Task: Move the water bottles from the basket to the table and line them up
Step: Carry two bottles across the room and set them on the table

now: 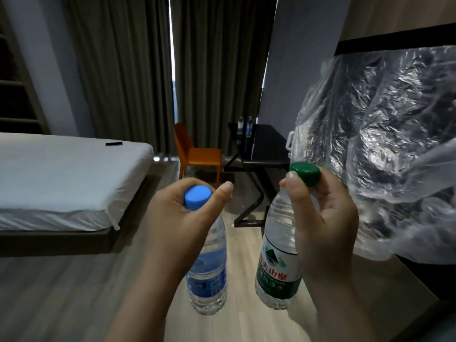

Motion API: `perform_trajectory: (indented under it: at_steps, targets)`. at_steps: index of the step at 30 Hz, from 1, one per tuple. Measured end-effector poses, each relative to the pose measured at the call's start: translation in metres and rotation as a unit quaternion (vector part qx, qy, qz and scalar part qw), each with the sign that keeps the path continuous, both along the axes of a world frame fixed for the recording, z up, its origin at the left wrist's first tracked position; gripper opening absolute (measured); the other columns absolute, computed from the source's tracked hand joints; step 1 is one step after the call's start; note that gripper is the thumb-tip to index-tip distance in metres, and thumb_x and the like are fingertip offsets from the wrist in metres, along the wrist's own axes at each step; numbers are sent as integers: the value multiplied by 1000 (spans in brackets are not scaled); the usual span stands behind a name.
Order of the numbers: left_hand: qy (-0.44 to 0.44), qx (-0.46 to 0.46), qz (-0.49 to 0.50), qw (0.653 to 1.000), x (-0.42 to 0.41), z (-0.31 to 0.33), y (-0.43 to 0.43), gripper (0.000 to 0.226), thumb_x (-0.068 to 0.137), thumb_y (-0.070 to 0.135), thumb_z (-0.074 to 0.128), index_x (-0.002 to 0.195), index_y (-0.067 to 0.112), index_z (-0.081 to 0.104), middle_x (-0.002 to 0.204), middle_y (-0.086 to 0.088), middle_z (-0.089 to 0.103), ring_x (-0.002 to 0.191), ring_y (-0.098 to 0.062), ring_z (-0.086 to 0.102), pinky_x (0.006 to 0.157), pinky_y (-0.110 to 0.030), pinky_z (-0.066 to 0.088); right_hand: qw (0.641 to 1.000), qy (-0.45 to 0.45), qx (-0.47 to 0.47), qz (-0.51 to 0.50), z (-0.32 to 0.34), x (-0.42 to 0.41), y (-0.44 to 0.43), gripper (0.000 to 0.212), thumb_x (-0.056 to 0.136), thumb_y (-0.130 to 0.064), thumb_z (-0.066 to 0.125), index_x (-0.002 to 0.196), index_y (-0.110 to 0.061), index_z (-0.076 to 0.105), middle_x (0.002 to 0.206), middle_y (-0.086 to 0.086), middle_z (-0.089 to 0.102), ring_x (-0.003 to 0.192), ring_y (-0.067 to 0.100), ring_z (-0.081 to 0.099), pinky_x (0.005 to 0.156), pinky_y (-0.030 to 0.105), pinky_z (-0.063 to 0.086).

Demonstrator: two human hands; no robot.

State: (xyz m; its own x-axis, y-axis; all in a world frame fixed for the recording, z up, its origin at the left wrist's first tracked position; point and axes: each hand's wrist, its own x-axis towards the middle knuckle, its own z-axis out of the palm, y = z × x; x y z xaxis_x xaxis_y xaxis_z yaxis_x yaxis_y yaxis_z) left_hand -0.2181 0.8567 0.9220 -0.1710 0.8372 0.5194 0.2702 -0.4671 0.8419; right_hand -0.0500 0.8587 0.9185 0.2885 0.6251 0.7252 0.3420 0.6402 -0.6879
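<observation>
Head view looked down a room toward a dark table (pixel 267 141) at 12 o'clock, well away from the person, where 2 bottles (pixel 244 127) already stood side by side at its far edge. The left hand (pixel 177 213) was closed around the neck of a blue-capped bottle (pixel 208 265), fingers wrapped just under the cap, the body hanging down toward 6 o'clock. The right hand (pixel 323 218) pinched a green-capped bottle (pixel 280 265) at the neck in the same way, thumb pressed just beside the cap. Gripping by the neck let each bottle hang upright under its own weight, which probably made carrying 1 per hand easy and would suit setting them down base first. Both bottles looked full and were apart from each other, with bare floor between. At 3 o'clock a crumpled clear plastic bag (pixel 385 134) filled the right side; whether it lined the basket could not be told, and no basket was plainly in view. A bed (pixel 61 176) lay at 9 o'clock and an orange chair (pixel 197 154) stood near the table. By this judgement the task was partway done, with these 2 in transit toward the row.
</observation>
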Motion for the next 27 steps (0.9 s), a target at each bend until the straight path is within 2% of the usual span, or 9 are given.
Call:
perform_trajectory:
  at_steps: [5, 10, 14, 17, 21, 27]
  targets:
    - [19, 7, -3, 1000, -33, 10, 87, 39, 73, 54, 62, 74, 16, 67, 72, -2, 72, 70, -16, 68, 66, -42, 58, 1000, 4, 7, -11, 11, -36, 80, 11, 89, -40, 56, 90, -31, 62, 84, -12, 68, 82, 4, 64, 71, 8, 44]
    - [21, 1, 4, 1000, -51, 7, 162, 36, 74, 53, 64, 73, 17, 68, 71, -1, 72, 70, -16, 68, 66, -42, 58, 1000, 11, -15, -5, 10, -56, 149, 21, 88, -42, 56, 89, -22, 64, 81, -9, 67, 78, 7, 64, 68, 11, 44]
    - [15, -15, 1, 1000, -52, 2, 220, 30, 74, 54, 64, 68, 25, 68, 69, 3, 72, 70, -14, 68, 67, -40, 58, 1000, 12, -25, -8, 7, -57, 208, 22, 88, -44, 57, 89, -24, 64, 81, -6, 67, 77, 10, 64, 67, 16, 47]
    - [15, -8, 6, 1000, -46, -3, 271, 23, 77, 49, 66, 67, 28, 68, 69, 6, 72, 70, -11, 68, 67, -38, 58, 1000, 14, -19, 0, 3, -51, 259, 22, 89, -42, 57, 89, -21, 64, 80, -6, 66, 74, 7, 62, 66, 12, 45]
    - [18, 9, 17, 1000, -30, -2, 341, 28, 75, 51, 66, 68, 24, 69, 69, 4, 72, 69, -12, 68, 64, -38, 59, 999, 18, -4, 31, 3, -38, 332, 14, 92, -34, 59, 88, -22, 63, 80, -6, 66, 72, 5, 62, 63, 10, 45]
    - [23, 25, 27, 999, -2, 9, 446, 22, 77, 47, 67, 69, 27, 69, 69, 8, 72, 69, -8, 68, 62, -20, 55, 999, 10, 9, 49, 18, -11, 434, 11, 93, -30, 59, 88, -21, 63, 81, -4, 65, 72, 4, 62, 61, 7, 45]
